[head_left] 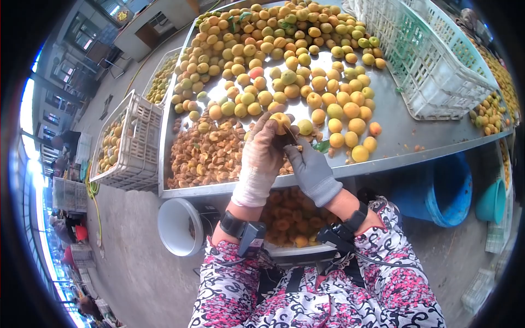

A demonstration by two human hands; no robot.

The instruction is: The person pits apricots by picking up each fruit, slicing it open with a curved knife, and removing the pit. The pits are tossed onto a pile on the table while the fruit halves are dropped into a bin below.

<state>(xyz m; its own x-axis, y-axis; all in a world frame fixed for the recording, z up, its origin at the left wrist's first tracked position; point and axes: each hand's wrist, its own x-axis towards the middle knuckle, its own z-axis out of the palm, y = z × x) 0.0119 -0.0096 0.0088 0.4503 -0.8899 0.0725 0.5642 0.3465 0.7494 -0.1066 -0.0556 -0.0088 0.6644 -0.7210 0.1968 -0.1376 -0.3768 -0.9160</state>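
My left hand (261,150), in a stained whitish glove, is closed around a yellow apricot (280,121) held above the metal table. Close against it, my right hand (311,170), in a grey glove, is closed on a small knife (290,135) whose thin blade points toward the fruit; its handle is mostly hidden by the fingers. Below and left of my hands lies a heap of brown apricot pits (205,156). Whole yellow-orange apricots (328,98) are spread beyond and to the right of my hands.
A white-green plastic crate (432,76) stands on the table's right. Under the front edge are a container of halved apricots (298,218), a white bucket (179,227) and a blue tub (437,191). Another crate of fruit (131,145) stands left of the metal table (383,162).
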